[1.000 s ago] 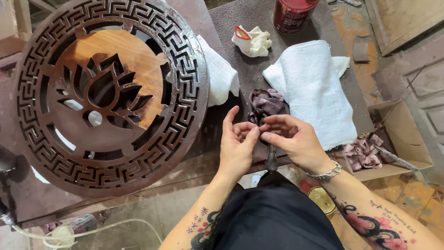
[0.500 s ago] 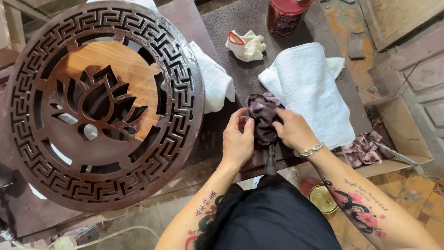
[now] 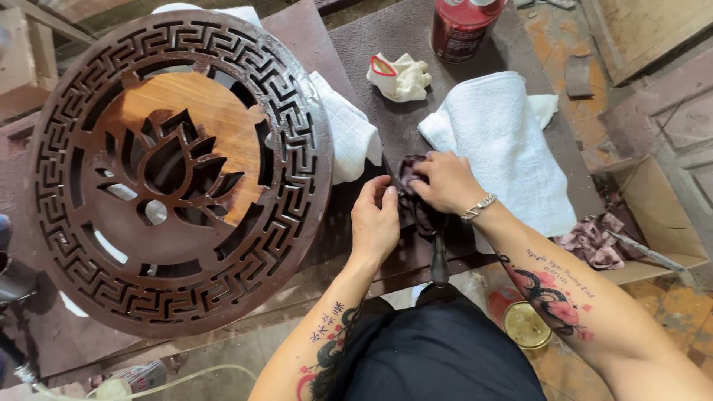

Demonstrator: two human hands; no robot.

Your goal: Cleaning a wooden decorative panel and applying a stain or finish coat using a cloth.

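Head cam looking straight down at your bench, and the big thing hasn't budged: that round carved wooden panel (image 3: 178,171) with the lotus cutout and key-pattern border sits on the left just like it did a second ago, only the view has drifted a bit. Next down in size, the folded white towel (image 3: 505,148) is on the dark mat (image 3: 386,37) to the right, another white cloth (image 3: 349,134) pokes out from under the panel's edge, and the red can (image 3: 464,26) stands at the top with a small crumpled white rag (image 3: 399,76) beside it. What did change is your hands: a second ago they were nearer your body, fiddling with the dark stained rag (image 3: 416,197); now they've slid up so the rag is bunched against the near corner of the towel. Your right hand (image 3: 445,182) is closed over the top of the rag, fingers curled down on it, and your left hand (image 3: 375,223) pinches its left edge with thumb and fingertips. Looks to me like you're wadding it into a pad, not wiping yet
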